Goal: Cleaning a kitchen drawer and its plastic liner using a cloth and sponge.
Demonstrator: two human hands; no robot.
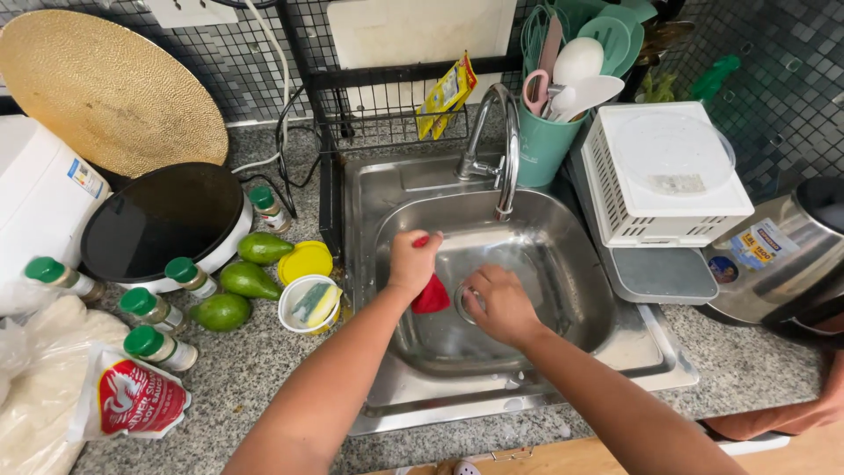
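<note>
Both hands are down inside the steel sink (576, 290). My left hand (411, 261) is closed around a red-handled tool (431, 295), whose red end hangs just left of the drain. My right hand (497, 303) rests over the round drain (466, 303) at the bottom of the basin, fingers curled on it and hiding most of it. The curved chrome tap (501, 141) arches over the back of the basin, its spout above my hands.
Left of the sink lie three avocados (248, 280), a yellow lid (305, 261), a small tub with a sponge (309, 304), green-capped spice jars (158, 347) and a black-topped cooker (163, 220). A white basket (664, 171), teal utensil cup (547, 141) and steel kettle (782, 255) stand right.
</note>
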